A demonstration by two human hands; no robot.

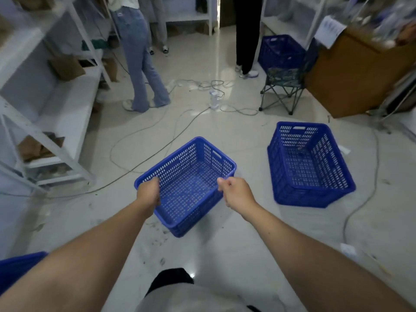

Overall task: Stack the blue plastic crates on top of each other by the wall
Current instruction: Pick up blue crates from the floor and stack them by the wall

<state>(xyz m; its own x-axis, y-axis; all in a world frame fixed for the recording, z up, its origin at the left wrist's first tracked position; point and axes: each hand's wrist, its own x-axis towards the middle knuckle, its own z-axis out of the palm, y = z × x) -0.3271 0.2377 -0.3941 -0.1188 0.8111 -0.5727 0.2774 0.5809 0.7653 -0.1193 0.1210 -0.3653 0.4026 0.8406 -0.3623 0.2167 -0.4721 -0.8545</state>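
Note:
I hold an empty blue perforated plastic crate (191, 176) in front of me, above the pale tiled floor. My left hand (149, 191) grips its near left rim and my right hand (235, 191) grips its near right rim. To the right on the floor stands a stack of two nested blue crates (308, 167), open side up. Another blue crate (280, 51) sits farther back on the right, behind a folding chair. A blue edge (15, 266) shows at the bottom left corner; I cannot tell what it belongs to.
White metal shelving (45, 97) lines the left side. Cables (157, 136) and a power strip (213, 99) lie across the floor ahead. Two people's legs (139, 64) stand at the back. A folding chair (281, 91) and a brown box (358, 73) stand at right.

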